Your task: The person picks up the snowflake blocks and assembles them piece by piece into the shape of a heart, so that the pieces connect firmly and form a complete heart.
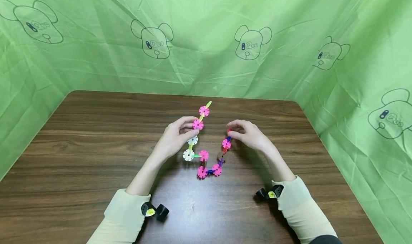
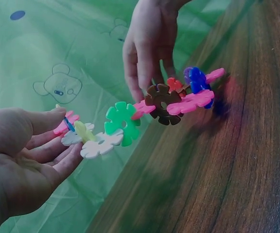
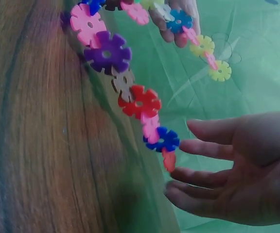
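A U-shaped chain of interlocking flower-shaped plastic discs [image 1: 204, 155] lies between the two hands. Its colours include pink, white, green, brown, purple, blue and red. My left hand [image 1: 175, 136] pinches the chain's left side between thumb and fingers, near a white disc [image 2: 102, 144] and a pink one. Beyond that grip, pink discs and yellow discs [image 3: 220, 71] stick out toward the back. The right hand [image 1: 248, 135] is at the other end, beside a red disc [image 3: 169, 160] and a dark blue disc [image 3: 163, 140]. In the right wrist view its fingers are spread and fairly straight, with fingertips close to the red disc.
Under the hands is a brown wood-grain table [image 1: 96, 147]. Green cloth [image 1: 199, 65] printed with outlined bear heads hangs behind it and along the sides. A small black camera is strapped to each wrist, the left camera [image 1: 161, 212] and the right camera [image 1: 262, 194] both sitting low over the table.
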{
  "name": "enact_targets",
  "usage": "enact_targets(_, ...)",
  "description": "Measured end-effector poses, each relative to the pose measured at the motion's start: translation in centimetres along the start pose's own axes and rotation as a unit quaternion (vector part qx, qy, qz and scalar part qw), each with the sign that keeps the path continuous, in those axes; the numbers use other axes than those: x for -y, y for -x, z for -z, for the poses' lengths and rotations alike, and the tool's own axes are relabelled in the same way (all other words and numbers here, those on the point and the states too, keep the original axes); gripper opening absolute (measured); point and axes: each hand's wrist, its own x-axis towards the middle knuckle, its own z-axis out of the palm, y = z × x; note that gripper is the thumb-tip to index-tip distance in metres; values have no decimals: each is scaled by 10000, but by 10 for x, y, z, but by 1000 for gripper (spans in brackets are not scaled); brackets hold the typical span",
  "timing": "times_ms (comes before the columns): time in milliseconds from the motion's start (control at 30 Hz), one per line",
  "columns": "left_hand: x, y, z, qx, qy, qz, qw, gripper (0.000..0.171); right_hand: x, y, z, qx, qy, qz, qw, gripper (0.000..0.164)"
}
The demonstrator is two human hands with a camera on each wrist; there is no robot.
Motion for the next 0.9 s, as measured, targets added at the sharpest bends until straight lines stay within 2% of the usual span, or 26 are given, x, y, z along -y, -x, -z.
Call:
enact_targets(133,-1,1,0,-30,-109,69,9999,45,12,3,-2,-708,26,228,9972,33)
enact_targets(233,-1,1,0,-37,-131,51,9999,45,24,5,-10,-981,-395,504,9931,35)
enact_targets(400,-3,1,-2,-37,-194,-137,9997,44,42,5,-29,-679,-1622,664,9822,53)
enact_targets(500,-3,1,-5,-31,-227,-263,9994,45,46,4,-38,-428,-2430,634,9670,60)
enact_targets(600,-4,1,-8,11,-267,-318,9991,46,48,3,-45,-225,-3127,607,9477,60)
enact_targets(800,-3,2,-14,145,-178,-574,9981,51,52,3,-54,32,-3837,420,9225,48)
enact_targets(900,-3,3,-16,176,-32,-704,9974,52,53,4,-56,91,-4013,324,9153,43)
